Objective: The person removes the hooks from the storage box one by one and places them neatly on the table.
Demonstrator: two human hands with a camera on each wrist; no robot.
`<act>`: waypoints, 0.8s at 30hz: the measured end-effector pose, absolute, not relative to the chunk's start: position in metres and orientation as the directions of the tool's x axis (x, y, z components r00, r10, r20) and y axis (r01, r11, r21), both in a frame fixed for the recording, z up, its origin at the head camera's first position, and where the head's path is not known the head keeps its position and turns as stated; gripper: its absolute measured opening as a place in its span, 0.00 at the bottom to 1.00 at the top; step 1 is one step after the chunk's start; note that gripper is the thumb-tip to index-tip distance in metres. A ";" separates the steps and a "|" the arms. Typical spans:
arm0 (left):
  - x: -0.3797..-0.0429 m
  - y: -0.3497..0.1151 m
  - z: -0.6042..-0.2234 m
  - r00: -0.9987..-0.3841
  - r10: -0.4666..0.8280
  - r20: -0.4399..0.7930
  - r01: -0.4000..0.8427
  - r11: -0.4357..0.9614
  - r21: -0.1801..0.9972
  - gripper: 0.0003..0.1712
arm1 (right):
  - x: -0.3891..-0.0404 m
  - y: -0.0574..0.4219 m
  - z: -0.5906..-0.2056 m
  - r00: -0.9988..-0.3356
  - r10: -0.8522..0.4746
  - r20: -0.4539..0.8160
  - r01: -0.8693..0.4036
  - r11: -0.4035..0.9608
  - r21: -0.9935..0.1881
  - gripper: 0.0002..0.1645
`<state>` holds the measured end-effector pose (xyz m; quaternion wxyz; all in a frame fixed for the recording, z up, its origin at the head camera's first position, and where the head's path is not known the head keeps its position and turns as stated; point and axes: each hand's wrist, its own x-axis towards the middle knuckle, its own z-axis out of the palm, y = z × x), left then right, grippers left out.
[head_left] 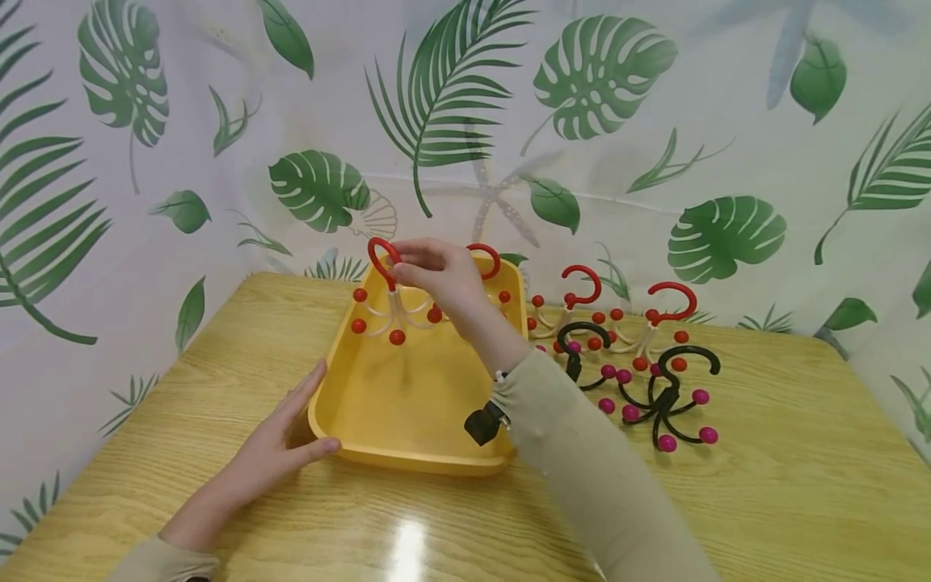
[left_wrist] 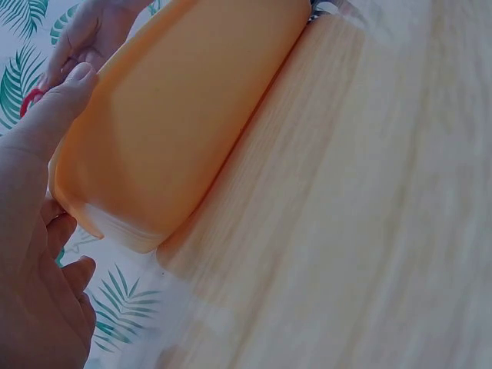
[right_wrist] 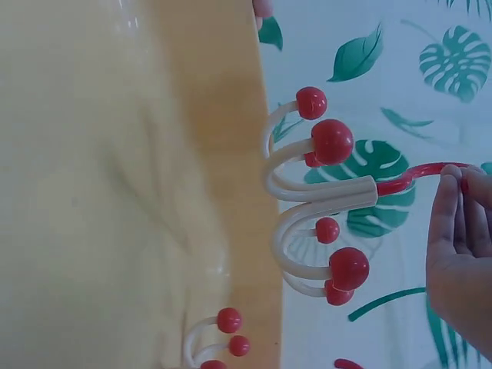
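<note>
My right hand (head_left: 454,283) pinches the red hook handle of a head massager (head_left: 393,297) between thumb and fingers. Its white curved prongs with red ball tips hang over the far left part of a yellow tray (head_left: 407,462), and the right wrist view shows this massager (right_wrist: 338,192) sideways, above the tray wall. My left hand (head_left: 272,444) rests against the tray's near left corner, thumb at the front wall and fingers along the left side. Behind my right hand, another red-hooked massager (head_left: 498,263) lies in the tray, partly hidden.
Right of the tray, two red-and-white massagers (head_left: 598,284) (head_left: 646,343) stand on the wooden table (head_left: 800,453). Nearer are two black massagers (head_left: 573,368) (head_left: 665,400) with pink ball tips. A leaf-printed cloth (head_left: 465,186) hangs behind the table.
</note>
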<state>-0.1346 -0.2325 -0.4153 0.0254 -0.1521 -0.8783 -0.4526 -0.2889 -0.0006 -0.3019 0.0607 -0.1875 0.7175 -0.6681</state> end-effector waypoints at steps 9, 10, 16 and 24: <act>-0.136 -0.232 -0.415 -0.953 0.241 0.186 0.292 0.549 0.783 0.53 | -0.256 0.024 -0.284 -0.885 -0.399 0.241 -0.286 0.057 -0.957 0.17; -0.136 -0.232 -0.415 -0.953 0.239 0.185 0.290 0.548 0.785 0.53 | -0.253 0.027 -0.282 -0.880 -0.404 0.250 -0.295 0.052 -0.954 0.17; -0.136 -0.233 -0.417 -0.950 0.244 0.195 0.301 0.547 0.781 0.53 | -0.229 0.048 -0.272 -0.873 -0.417 0.251 -0.290 0.031 -0.957 0.17; -0.136 -0.233 -0.417 -0.949 0.246 0.195 0.302 0.540 0.786 0.53 | -0.200 0.087 -0.266 -0.871 -0.431 0.237 -0.287 0.054 -0.956 0.17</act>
